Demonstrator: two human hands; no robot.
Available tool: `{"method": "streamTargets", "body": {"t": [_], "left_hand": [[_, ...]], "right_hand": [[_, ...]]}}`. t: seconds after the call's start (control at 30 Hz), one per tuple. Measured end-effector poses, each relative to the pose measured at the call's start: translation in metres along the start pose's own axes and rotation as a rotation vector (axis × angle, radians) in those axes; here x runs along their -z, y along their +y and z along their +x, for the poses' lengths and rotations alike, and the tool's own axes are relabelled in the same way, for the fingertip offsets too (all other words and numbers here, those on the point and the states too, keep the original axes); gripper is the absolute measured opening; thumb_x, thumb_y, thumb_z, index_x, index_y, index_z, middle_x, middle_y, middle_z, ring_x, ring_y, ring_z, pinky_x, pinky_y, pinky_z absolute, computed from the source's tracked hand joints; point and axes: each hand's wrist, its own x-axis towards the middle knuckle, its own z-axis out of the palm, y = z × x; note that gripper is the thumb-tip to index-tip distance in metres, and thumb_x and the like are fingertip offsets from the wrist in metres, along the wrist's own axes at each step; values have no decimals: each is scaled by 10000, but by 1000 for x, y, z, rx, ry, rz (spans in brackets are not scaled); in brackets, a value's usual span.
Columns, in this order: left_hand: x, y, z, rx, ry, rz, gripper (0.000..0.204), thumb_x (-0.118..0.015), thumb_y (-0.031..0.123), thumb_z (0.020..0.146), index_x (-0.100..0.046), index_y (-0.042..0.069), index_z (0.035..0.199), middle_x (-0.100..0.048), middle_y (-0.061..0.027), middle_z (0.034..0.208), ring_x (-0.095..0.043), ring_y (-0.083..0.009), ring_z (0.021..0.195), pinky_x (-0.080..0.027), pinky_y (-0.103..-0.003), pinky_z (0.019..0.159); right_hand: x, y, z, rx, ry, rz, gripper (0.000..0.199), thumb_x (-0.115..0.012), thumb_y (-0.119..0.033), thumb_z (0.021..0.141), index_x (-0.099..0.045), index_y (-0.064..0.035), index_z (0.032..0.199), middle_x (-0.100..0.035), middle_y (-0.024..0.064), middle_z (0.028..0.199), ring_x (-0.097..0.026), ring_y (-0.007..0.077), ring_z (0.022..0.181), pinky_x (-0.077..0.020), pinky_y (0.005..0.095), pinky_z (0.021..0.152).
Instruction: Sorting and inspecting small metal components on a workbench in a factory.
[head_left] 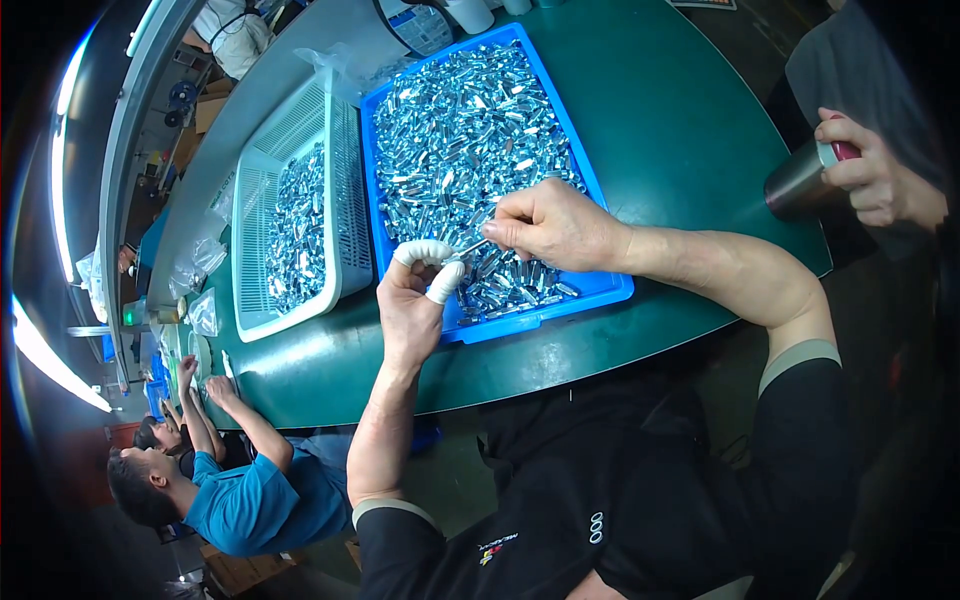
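Note:
A blue tray (pixel 612 290) in front of me is heaped with small shiny metal parts (pixel 470 120). Over its near end, my left hand (pixel 410 310) is closed in a pinch, with white coverings on its thumb and index finger. What sits between those fingertips is too small to make out. My right hand (pixel 565 228) grips a thin metal rod (pixel 476 246) between thumb and fingers. The rod's far end points at the left fingertips and seems to meet them.
A pale slotted basket (pixel 330 265) with more metal parts stands left of the tray on the green table (pixel 680 130). At right, another person's hand (pixel 870 170) holds a dark metallic cup (pixel 795 185). Co-workers (pixel 255 500) sit along the table at left; plastic bags (pixel 203 312) lie near them.

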Motion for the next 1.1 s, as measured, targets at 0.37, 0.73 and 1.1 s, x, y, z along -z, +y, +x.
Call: {"method": "streamTargets", "body": {"t": [0.37, 0.73, 1.1], "left_hand": [[-6, 7, -2, -53, -14, 200, 195, -767, 43, 907, -639, 10, 1051, -704, -46, 998, -669, -114, 921, -542, -276, 845], [54, 78, 24, -665, 239, 1311, 303, -779, 91, 836, -698, 47, 1125, -713, -148, 1069, -667, -336, 977, -506, -431, 919], [34, 10, 8, -354, -194, 1506, 324, -725, 62, 794, -688, 22, 1114, -597, -122, 877, -620, -331, 865, -482, -440, 805]], "right_hand": [[-4, 0, 2, -39, -161, 38, 457, -579, -373, 1033, -693, -26, 760, -643, 37, 590, -610, 129, 537, -491, 312, 558], [5, 8, -1, -12, 70, 172, 407, -574, -321, 1062, -671, -16, 810, -625, -4, 679, -577, 42, 598, -461, 216, 535], [-3, 1, 0, 50, 54, 96, 422, -592, -333, 1037, -714, -13, 791, -645, 46, 603, -599, 106, 555, -472, 296, 562]]}}
